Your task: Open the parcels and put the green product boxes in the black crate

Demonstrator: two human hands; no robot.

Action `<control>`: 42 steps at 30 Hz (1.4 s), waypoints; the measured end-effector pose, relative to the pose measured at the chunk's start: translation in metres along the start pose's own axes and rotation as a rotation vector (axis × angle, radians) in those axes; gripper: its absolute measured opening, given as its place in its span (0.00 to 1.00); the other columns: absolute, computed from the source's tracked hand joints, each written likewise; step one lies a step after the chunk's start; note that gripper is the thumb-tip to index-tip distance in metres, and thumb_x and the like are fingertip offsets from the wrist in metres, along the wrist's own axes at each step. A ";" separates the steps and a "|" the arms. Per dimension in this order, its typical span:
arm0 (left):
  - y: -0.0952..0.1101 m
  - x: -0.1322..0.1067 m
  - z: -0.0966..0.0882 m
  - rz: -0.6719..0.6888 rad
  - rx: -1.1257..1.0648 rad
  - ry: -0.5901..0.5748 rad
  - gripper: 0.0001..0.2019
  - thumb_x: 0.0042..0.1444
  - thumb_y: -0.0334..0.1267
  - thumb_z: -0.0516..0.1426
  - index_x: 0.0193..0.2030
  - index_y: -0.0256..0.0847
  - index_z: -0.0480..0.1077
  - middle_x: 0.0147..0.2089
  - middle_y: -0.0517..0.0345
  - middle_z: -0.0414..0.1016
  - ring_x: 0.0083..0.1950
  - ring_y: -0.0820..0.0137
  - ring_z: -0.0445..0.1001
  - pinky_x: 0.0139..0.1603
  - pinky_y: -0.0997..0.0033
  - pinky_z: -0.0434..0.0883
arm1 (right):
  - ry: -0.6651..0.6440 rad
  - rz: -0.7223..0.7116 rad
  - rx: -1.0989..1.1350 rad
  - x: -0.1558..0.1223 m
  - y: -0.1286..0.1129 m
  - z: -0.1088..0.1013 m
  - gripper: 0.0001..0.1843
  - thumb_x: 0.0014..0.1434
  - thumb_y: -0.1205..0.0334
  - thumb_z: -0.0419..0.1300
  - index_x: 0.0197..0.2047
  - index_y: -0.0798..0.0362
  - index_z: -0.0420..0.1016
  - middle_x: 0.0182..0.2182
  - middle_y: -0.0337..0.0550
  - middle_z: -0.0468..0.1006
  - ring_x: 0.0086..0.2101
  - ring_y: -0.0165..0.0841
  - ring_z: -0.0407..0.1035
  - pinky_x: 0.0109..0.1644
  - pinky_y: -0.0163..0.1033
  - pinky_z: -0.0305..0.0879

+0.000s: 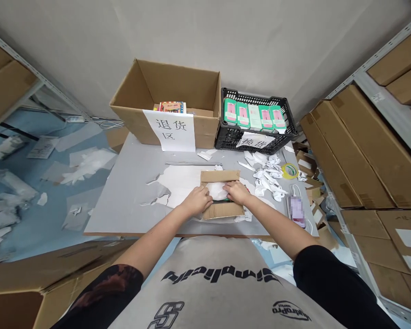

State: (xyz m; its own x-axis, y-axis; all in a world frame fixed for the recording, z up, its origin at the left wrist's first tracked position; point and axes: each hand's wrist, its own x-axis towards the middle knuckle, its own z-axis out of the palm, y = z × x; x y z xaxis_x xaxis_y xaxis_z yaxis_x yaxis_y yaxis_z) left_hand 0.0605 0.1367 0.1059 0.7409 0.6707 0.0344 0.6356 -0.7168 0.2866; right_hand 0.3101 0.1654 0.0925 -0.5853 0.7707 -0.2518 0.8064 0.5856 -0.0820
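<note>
A small cardboard box lies on the grey table in front of me, its flaps folded out at the far and near sides. White packing paper fills the inside, and a bit of green shows beneath it. My left hand is at the left end, fingers bent over the box's edge and touching the paper. At the right end, my right hand has its fingers closed on the paper's right part. Its fingertips are partly hidden. Under the box is a large torn white sheet.
Behind stand a big open carton with a paper sign and a black crate holding several green-and-pink boxes. Crumpled paper scraps, yellow tape and a phone lie on the right. Carton-filled shelves flank the table.
</note>
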 end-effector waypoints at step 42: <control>-0.034 0.030 0.002 0.121 -0.006 -0.096 0.47 0.47 0.64 0.61 0.71 0.46 0.55 0.75 0.48 0.48 0.74 0.42 0.45 0.71 0.40 0.39 | 0.014 0.183 0.001 -0.001 -0.022 -0.006 0.29 0.44 0.66 0.73 0.50 0.56 0.74 0.48 0.62 0.77 0.53 0.55 0.64 0.55 0.55 0.58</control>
State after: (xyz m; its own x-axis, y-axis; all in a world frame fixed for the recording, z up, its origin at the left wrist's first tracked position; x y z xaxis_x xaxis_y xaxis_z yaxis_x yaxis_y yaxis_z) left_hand 0.0616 0.1804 0.0957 0.8295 0.5581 -0.0221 0.5393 -0.7900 0.2917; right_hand 0.2923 0.1534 0.0999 -0.4295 0.8679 -0.2496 0.8998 0.4347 -0.0367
